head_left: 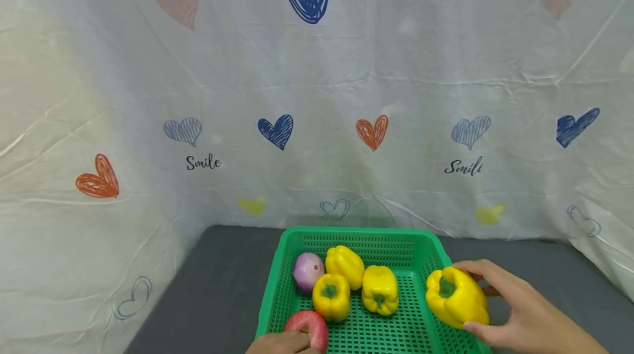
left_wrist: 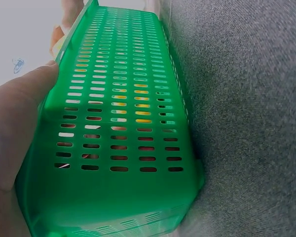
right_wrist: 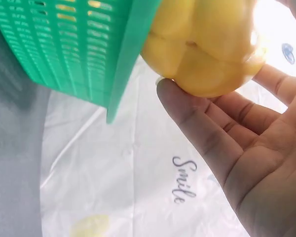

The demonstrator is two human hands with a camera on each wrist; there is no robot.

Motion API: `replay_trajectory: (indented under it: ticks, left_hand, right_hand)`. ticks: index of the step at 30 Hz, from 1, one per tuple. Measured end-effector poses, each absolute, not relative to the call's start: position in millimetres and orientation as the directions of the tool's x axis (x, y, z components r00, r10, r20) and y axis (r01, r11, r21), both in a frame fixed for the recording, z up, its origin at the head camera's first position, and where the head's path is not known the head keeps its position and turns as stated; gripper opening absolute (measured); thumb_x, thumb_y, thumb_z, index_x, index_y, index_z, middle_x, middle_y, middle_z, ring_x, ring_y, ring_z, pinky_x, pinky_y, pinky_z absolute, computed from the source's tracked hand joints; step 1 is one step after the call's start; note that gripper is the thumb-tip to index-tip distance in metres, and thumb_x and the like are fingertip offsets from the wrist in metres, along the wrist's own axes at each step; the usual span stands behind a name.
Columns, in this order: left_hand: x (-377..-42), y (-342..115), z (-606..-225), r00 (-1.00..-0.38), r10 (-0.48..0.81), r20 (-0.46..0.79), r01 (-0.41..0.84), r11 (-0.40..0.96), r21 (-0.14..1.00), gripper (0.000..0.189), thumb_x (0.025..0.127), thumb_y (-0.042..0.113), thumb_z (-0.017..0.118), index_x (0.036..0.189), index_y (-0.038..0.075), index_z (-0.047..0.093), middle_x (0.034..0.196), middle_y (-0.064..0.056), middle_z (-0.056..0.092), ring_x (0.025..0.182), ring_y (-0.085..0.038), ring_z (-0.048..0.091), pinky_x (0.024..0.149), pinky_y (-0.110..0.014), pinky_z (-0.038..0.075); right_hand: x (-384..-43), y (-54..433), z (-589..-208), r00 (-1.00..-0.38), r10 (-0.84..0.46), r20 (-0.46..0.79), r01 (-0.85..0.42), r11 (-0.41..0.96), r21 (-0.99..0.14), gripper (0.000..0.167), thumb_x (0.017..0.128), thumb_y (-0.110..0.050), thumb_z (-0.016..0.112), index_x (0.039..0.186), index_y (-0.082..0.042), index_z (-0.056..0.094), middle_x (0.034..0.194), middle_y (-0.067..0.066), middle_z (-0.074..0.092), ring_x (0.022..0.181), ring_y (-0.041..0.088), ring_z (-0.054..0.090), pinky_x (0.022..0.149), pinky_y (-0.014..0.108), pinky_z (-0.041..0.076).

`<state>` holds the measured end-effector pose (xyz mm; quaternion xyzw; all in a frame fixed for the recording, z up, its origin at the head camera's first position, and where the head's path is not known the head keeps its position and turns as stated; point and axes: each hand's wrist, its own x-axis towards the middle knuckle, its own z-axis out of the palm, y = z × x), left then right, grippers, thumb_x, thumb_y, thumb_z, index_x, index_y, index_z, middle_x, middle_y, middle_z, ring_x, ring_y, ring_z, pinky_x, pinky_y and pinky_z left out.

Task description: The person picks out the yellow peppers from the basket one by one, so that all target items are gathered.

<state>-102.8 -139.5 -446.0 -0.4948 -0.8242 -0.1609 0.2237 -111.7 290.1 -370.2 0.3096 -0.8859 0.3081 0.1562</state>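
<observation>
My right hand [head_left: 525, 310] holds a yellow bell pepper [head_left: 460, 304] between widely spread thumb and fingers at the right edge of the green basket [head_left: 356, 230]; a loose hold on glossy skin could drop it outside. Whether my left hand [head_left: 282, 344] grips the red fruit [head_left: 317, 326], I cannot tell.
</observation>
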Motion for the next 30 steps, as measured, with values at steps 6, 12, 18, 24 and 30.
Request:
replay_trajectory:
  ticks: [6, 12, 18, 24, 30]
  left_hand:
    - [-102.0, -140.1, -446.8, -0.416, 0.747, 0.519, 0.885, 0.463, 0.044, 0.011, 0.103, 0.032, 0.060, 0.094, 0.033, 0.055, 0.078, 0.017, 0.019, 0.063, 0.004, 0.011, 0.056, -0.015, 0.015]
    - [-101.7, -139.2, -445.9, -0.436, 0.746, 0.503, 0.883, 0.462, 0.080, 0.011, 0.103, 0.031, 0.060, 0.093, 0.033, 0.057, 0.077, 0.020, 0.026, 0.064, 0.007, 0.019, 0.055, -0.013, 0.017]
    - [-100.2, -139.0, -445.0, -0.445, 0.746, 0.495, 0.883, 0.458, 0.103, 0.009, 0.104, 0.033, 0.058, 0.095, 0.033, 0.059, 0.078, 0.020, 0.031, 0.065, 0.007, 0.023, 0.055, -0.013, 0.019]
    - [-98.6, -138.3, -444.8, -0.445, 0.738, 0.507, 0.884, 0.453, 0.117, 0.009, 0.104, 0.033, 0.059, 0.095, 0.033, 0.058, 0.078, 0.020, 0.031, 0.065, 0.007, 0.023, 0.056, -0.013, 0.019]
    - [-98.0, -138.7, -442.5, -0.459, 0.748, 0.479, 0.882, 0.448, 0.145, 0.008, 0.105, 0.034, 0.057, 0.097, 0.033, 0.059, 0.079, 0.020, 0.033, 0.065, 0.007, 0.025, 0.056, -0.014, 0.021]
  right_hand:
    - [-113.4, 299.9, -372.1, -0.771, -0.403, 0.492, -0.620, 0.651, -0.438, 0.079, 0.070, -0.017, 0.095, 0.137, -0.020, 0.052, 0.124, -0.009, 0.058, 0.094, 0.005, 0.060, 0.072, 0.023, 0.055]
    - [-117.9, 308.4, -376.0, -0.764, -0.395, 0.511, -0.626, 0.648, -0.435, 0.080, 0.072, -0.008, 0.092, 0.140, -0.016, 0.052, 0.123, -0.008, 0.056, 0.090, 0.006, 0.058, 0.066, 0.025, 0.055]
    - [-123.0, 315.9, -379.7, -0.745, -0.401, 0.534, -0.649, 0.621, -0.440, 0.077, 0.071, -0.004, 0.091, 0.138, -0.012, 0.054, 0.118, -0.007, 0.055, 0.088, 0.006, 0.057, 0.061, 0.025, 0.056]
    - [-126.5, 319.1, -381.3, -0.734, -0.365, 0.573, -0.644, 0.641, -0.417, 0.080, 0.065, -0.002, 0.094, 0.134, -0.010, 0.054, 0.118, -0.005, 0.054, 0.092, 0.004, 0.054, 0.071, 0.014, 0.052]
    - [-130.2, 323.0, -384.7, -0.718, -0.342, 0.607, -0.640, 0.667, -0.381, 0.088, 0.057, 0.001, 0.097, 0.133, -0.008, 0.054, 0.119, -0.008, 0.053, 0.096, 0.001, 0.054, 0.081, 0.007, 0.045]
